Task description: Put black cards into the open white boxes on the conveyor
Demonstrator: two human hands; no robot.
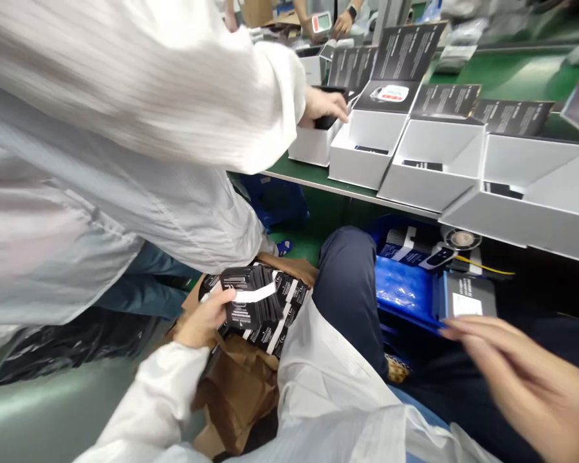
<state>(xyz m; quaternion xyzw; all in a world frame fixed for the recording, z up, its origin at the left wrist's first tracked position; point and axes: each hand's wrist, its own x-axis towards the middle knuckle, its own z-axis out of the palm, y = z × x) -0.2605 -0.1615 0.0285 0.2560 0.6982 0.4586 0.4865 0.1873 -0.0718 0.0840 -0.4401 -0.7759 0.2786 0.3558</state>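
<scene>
My left hand [205, 318] grips a stack of black booklets [248, 299] with white print, held by a white paper band. Beneath it, more banded black booklets [289, 299] fill a bag of brown paper [241, 379]. My right hand [525, 379] is slightly blurred, its fingers stretched out and no object visible in them. Its fingertips are near the rim of a blue basket [405, 308] under the bench. In that basket lie a dark booklet stack with a white label [466, 299], another banded stack [405, 244] and a tape roll [462, 239].
Several open white boxes [429, 180] line the green bench [313, 177], dark booklets inside some. At my left, a co-worker in a white coat [183, 122] reaches a hand [323, 106] into one box. Another person's hands [343, 22] are at the back. A blue stool [277, 199] is below.
</scene>
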